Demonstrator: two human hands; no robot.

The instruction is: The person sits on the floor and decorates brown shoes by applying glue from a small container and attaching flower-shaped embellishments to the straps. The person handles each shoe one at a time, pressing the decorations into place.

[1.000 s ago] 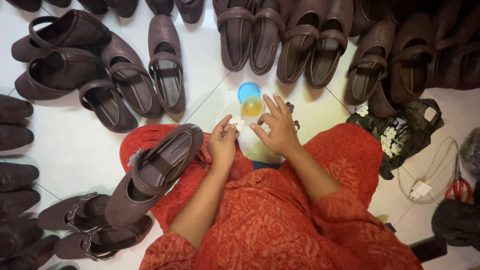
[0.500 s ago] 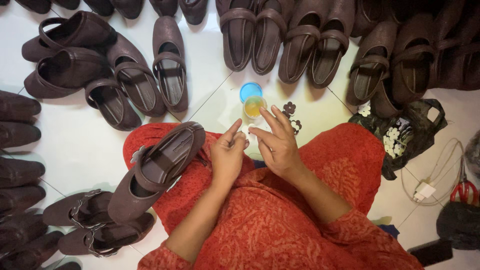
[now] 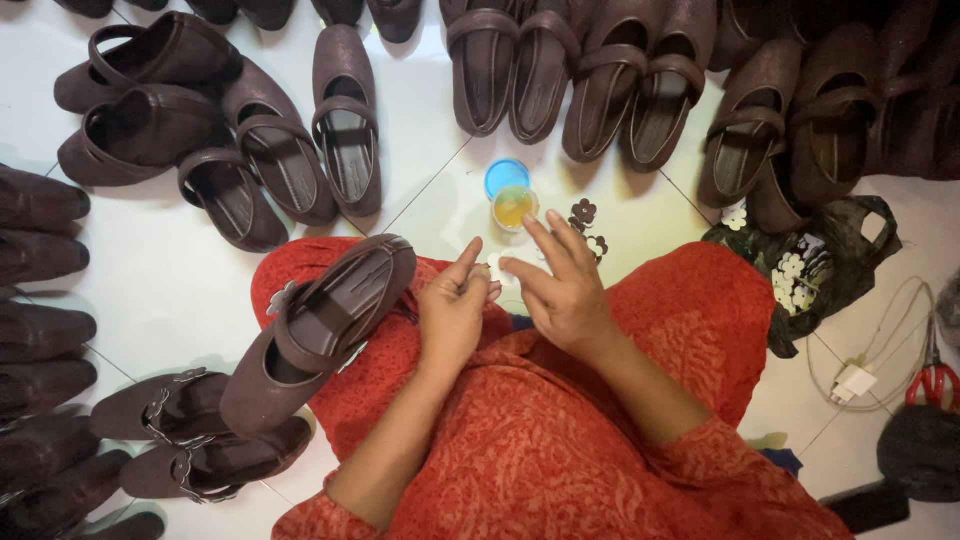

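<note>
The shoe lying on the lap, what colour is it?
Dark brown; the shoe shows clearly in the head view.

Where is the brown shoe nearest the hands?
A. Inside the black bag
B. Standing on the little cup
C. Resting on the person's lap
C: the shoe lies across the red-clad lap, just beside the left hand, while the cup sits bare on the floor and the bag holds only small flower pieces.

The dark brown leather-like shoe (image 3: 318, 335) looked smooth and matt, the patterned red cloth (image 3: 560, 440) soft, the white tiled floor (image 3: 180, 280) shiny.
</note>
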